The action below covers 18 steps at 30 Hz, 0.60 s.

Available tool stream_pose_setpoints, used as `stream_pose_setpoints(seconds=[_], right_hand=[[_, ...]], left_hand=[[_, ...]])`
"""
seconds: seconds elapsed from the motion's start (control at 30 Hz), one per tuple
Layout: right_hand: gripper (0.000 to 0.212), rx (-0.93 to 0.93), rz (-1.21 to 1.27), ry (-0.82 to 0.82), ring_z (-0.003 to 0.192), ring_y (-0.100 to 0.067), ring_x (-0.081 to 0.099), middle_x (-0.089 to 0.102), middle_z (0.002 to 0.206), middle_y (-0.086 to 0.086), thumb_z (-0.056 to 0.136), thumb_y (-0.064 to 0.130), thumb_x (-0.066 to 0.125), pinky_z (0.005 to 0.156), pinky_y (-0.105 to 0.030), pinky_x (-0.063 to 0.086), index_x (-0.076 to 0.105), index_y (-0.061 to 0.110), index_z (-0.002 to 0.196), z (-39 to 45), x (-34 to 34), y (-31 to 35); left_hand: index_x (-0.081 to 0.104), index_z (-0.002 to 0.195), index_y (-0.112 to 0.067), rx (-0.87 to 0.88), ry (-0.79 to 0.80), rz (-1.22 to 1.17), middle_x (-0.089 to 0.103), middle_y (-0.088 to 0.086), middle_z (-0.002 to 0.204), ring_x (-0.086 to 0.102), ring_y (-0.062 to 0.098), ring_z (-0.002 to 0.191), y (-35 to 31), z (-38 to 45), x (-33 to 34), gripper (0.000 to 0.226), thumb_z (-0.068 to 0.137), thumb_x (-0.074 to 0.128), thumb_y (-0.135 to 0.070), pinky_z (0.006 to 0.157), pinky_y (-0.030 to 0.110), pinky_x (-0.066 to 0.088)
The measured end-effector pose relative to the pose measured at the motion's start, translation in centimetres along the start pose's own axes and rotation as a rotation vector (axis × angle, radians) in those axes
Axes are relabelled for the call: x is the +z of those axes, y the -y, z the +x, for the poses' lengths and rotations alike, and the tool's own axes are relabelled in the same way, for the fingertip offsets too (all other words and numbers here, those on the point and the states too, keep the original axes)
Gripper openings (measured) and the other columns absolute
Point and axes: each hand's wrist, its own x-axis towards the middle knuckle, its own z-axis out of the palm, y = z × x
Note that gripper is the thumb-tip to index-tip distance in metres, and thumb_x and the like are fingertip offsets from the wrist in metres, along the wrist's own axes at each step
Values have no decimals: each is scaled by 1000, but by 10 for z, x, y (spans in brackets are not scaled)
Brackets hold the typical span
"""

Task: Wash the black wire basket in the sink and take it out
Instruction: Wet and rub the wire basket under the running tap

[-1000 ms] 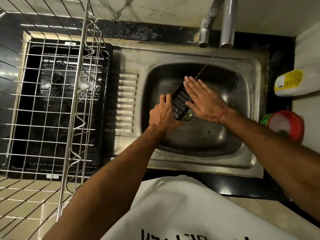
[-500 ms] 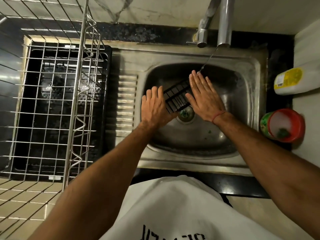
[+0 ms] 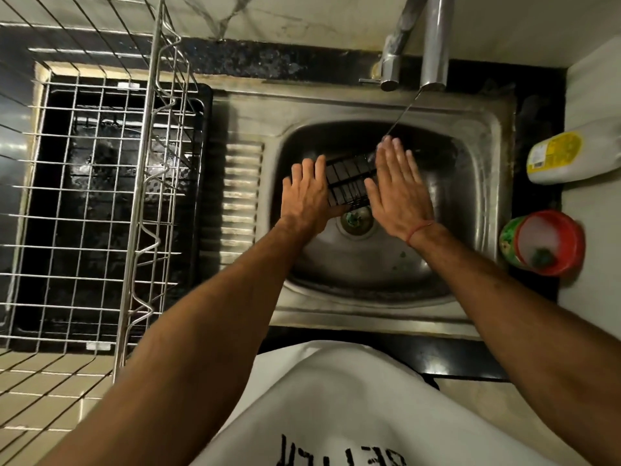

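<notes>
The black wire basket (image 3: 349, 181) sits over the far part of the sink (image 3: 470, 210) bowl, just beyond the drain (image 3: 357, 220), under a thin stream from the faucet (image 3: 433, 45). The left hand (image 3: 307, 196) and right hand (image 3: 398, 190) press its two sides with flat, straight fingers; neither curls round the wire.

Risk: a wet basket clamped only between flat palms is likely to slip and drop into the bowl if lifted this way. Hooking fingers through the wire first would prevent this.

Surroundings: a stainless sink with a ribbed drainboard at left, set in a dark counter. A wire dish rack (image 3: 100, 203) stands far left. A white bottle (image 3: 571, 156) and a red-rimmed tub (image 3: 547, 243) lie at right.
</notes>
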Motion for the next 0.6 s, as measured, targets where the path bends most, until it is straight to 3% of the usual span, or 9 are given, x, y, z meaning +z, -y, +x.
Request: stream_pose_setpoints(seconds=[0.1, 0.2, 0.23, 0.33, 0.47, 0.57, 0.6], right_hand=[[69, -224, -64, 14, 163, -24, -4, -3, 176, -13, 113, 48, 6, 133, -47, 8, 0, 7, 168, 2, 0, -6], [68, -68, -7, -16, 163, -25, -2, -6, 175, -12, 114, 46, 11, 133, -47, 5, 1, 7, 168, 7, -5, 2], [68, -95, 0, -11, 163, -26, -1, -4, 175, -13, 114, 46, 13, 133, -47, 6, 3, 6, 168, 7, -4, 12], [65, -333, -41, 4, 163, -26, 2, 5, 176, -15, 114, 43, 13, 132, -49, 12, 11, 6, 167, 4, 4, 27], [65, -3, 65, -26, 163, -24, -4, -5, 176, -11, 114, 42, 14, 133, -47, 6, 1, 8, 168, 8, 1, 22], [64, -217, -4, 19, 163, -24, -1, 1, 176, -13, 114, 42, 15, 132, -48, 11, 5, 8, 168, 6, 2, 20], [64, -205, 7, 13, 163, -23, -1, 0, 176, -12, 114, 41, 15, 132, -48, 11, 5, 9, 168, 6, 2, 15]], left_hand=[[16, 169, -11, 21, 15, 12, 38, 14, 155, 42, 34, 135, 1, 11, -4, 127, 80, 75, -80, 113, 53, 44], [15, 168, -12, 41, 33, 20, 36, 15, 155, 41, 35, 136, -3, 20, -7, 125, 80, 82, -71, 113, 52, 44], [14, 169, -12, 54, 37, 32, 35, 16, 156, 41, 35, 137, -4, 22, -7, 122, 82, 85, -62, 113, 51, 44], [12, 169, -12, 91, 23, 45, 33, 16, 159, 39, 37, 140, -5, 25, -6, 118, 85, 87, -45, 113, 49, 43], [13, 169, -16, 78, 44, 19, 32, 16, 159, 38, 37, 141, -4, 35, -5, 123, 81, 90, -53, 115, 52, 44], [13, 169, -16, 107, 64, 0, 32, 16, 160, 37, 37, 142, -7, 41, -6, 124, 80, 88, -58, 116, 51, 42], [14, 169, -16, 125, 77, -10, 31, 16, 160, 37, 37, 142, -8, 43, -9, 124, 80, 88, -60, 116, 52, 42]])
